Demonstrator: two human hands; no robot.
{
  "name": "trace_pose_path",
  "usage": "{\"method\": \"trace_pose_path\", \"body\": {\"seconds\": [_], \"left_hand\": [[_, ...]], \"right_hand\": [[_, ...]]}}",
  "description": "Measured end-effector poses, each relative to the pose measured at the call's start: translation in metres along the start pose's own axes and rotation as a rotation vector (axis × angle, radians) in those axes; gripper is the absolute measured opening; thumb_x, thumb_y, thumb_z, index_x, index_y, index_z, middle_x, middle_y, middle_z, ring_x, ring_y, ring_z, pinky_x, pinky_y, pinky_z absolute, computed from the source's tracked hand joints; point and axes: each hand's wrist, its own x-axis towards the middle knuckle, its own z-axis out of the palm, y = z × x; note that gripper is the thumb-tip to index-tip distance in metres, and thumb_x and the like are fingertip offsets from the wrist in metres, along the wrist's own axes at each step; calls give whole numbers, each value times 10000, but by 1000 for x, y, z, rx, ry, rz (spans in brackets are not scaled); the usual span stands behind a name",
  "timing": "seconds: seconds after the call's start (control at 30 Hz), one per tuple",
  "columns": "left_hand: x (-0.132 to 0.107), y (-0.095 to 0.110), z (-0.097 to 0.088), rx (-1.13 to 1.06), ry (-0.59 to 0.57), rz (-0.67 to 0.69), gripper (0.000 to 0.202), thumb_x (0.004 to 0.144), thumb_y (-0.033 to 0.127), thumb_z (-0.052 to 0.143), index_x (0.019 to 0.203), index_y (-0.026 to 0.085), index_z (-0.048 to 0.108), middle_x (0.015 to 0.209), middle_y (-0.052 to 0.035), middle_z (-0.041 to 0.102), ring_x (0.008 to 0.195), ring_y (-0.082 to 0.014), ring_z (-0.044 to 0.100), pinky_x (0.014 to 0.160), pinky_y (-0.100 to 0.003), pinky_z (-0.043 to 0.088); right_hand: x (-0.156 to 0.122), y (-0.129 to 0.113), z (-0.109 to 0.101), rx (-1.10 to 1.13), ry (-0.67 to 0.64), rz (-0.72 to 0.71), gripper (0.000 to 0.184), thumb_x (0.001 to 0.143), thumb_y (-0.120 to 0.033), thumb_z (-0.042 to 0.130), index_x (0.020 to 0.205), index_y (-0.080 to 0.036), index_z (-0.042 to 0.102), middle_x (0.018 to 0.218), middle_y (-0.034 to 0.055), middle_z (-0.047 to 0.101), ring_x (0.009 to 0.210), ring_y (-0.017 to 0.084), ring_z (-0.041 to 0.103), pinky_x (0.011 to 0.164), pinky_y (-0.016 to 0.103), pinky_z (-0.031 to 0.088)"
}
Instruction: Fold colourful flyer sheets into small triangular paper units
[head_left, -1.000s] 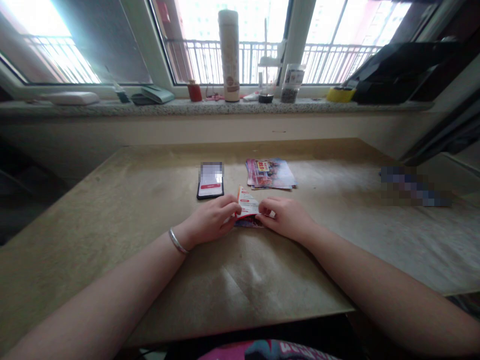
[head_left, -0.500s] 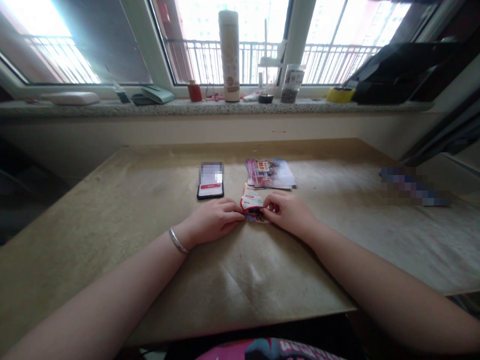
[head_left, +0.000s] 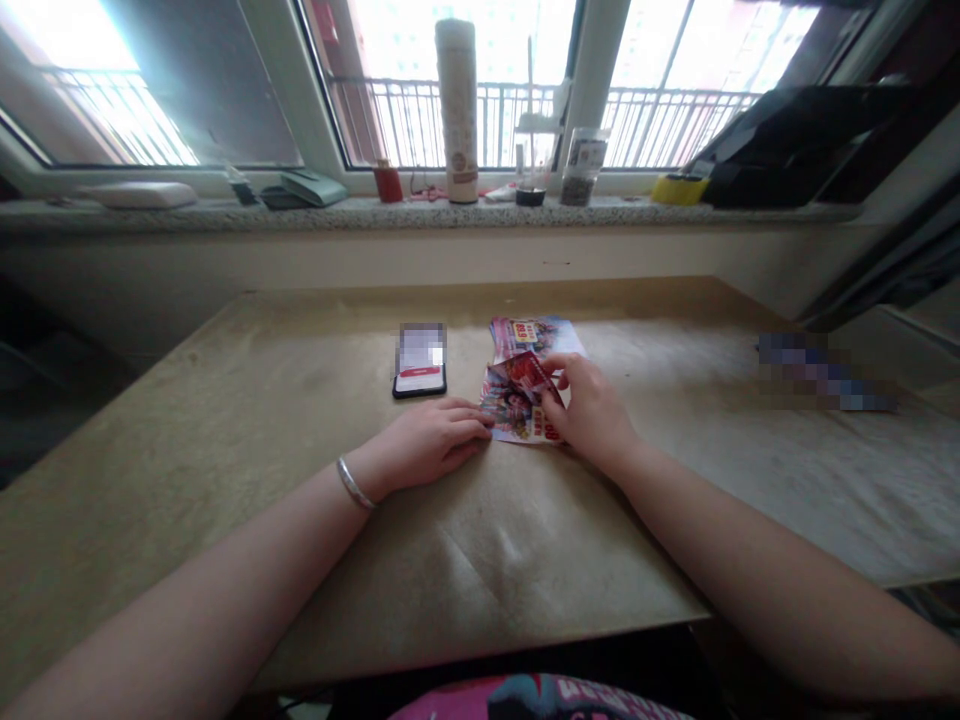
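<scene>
A printed leaflet (head_left: 517,418) with colourful pictures and red figures lies on the tabletop in front of me. Between the thumb and fingers of my right hand (head_left: 596,405) is its raised dark-red upper part, tilted up from the rest. My left hand (head_left: 431,440) lies flat on the table, fingers stretched out, its fingertips touching the leaflet's lower left edge. Just behind the leaflet is a stack of similar leaflets (head_left: 517,333), partly covered by it and by my right hand. A phone (head_left: 420,386) with a lit screen lies face up beyond my left hand.
The table (head_left: 480,560) ends below a stone windowsill (head_left: 322,216). On the sill stand a tall tumbler (head_left: 457,115), a red bottle (head_left: 388,184), a clear container (head_left: 585,170) and a yellow object (head_left: 679,189). A blurred flat item (head_left: 817,370) lies at the table's right.
My right hand has moved up and right, lifting the leaflet's upper part. The white printed face is out of sight and the pictured face shows. My left hand has barely moved.
</scene>
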Motion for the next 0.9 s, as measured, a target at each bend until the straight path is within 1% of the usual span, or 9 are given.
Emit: {"method": "trace_pose_path", "body": {"seconds": [0.13, 0.23, 0.33, 0.5, 0.63, 0.7, 0.77, 0.83, 0.9], "left_hand": [[0, 0, -2, -2, -18, -12, 251, 919, 224, 487, 1116, 193, 639, 1192, -69, 653, 1126, -192, 579, 963, -370, 510], [1, 1, -3, 3, -31, -13, 274, 911, 217, 494, 1149, 191, 627, 1187, -74, 651, 1117, -192, 582, 965, -368, 507], [1, 1, -4, 23, -29, -15, 281, 907, 222, 503, 1158, 191, 625, 1175, -77, 655, 1084, -193, 597, 946, -360, 513], [0, 2, -5, 106, -32, -8, 306, 908, 232, 503, 1188, 203, 624, 1161, -86, 658, 1050, -199, 602, 913, -368, 518], [0, 3, -5, 152, -33, -5, 315, 913, 235, 494, 1201, 209, 621, 1155, -80, 659, 1026, -201, 605, 882, -359, 524], [0, 3, -5, 173, -32, 0, 302, 917, 245, 488, 1180, 201, 631, 1140, -81, 665, 1009, -204, 609, 871, -363, 524], [0, 3, -6, 195, -33, 3, 294, 920, 255, 486, 1165, 195, 637, 1127, -81, 667, 995, -204, 608, 872, -367, 517], [0, 3, -6, 221, -38, 0, 293, 919, 261, 490, 1165, 198, 638, 1104, -80, 667, 976, -204, 601, 867, -365, 510], [0, 3, -7, 261, -36, -18, 294, 921, 274, 490, 1165, 204, 639, 1038, -81, 668, 934, -204, 595, 835, -361, 506]], "right_hand": [[3, 9, -3, 25, 13, 52, 389, 789, -192, 559, 1175, -215, 514, 1003, 73, 653, 789, 203, 595, 725, 361, 492], [5, 13, -6, 28, -22, 100, 352, 803, -228, 567, 1153, -230, 532, 911, 41, 663, 734, 190, 582, 693, 346, 477], [7, 16, -10, 17, -43, 187, 321, 802, -245, 577, 1122, -234, 540, 832, 18, 666, 719, 186, 587, 645, 315, 448], [11, 25, -16, -56, -127, 344, 352, 795, -276, 600, 1140, -258, 533, 790, -8, 699, 686, 176, 619, 558, 267, 375], [13, 33, -19, -75, -199, 432, 403, 764, -295, 637, 1156, -268, 546, 791, -19, 717, 682, 167, 633, 552, 250, 373], [13, 34, -19, -76, -231, 433, 394, 768, -293, 631, 1159, -287, 575, 796, -24, 719, 671, 157, 629, 547, 244, 374], [12, 32, -19, -102, -264, 409, 337, 788, -303, 608, 1124, -310, 633, 806, -20, 718, 645, 148, 614, 531, 243, 368], [11, 30, -19, -144, -305, 366, 294, 803, -307, 584, 1078, -325, 686, 813, -8, 715, 630, 149, 598, 525, 251, 370], [11, 28, -19, -180, -351, 303, 275, 810, -296, 575, 1038, -329, 725, 801, 4, 715, 673, 166, 599, 552, 264, 391]]}}
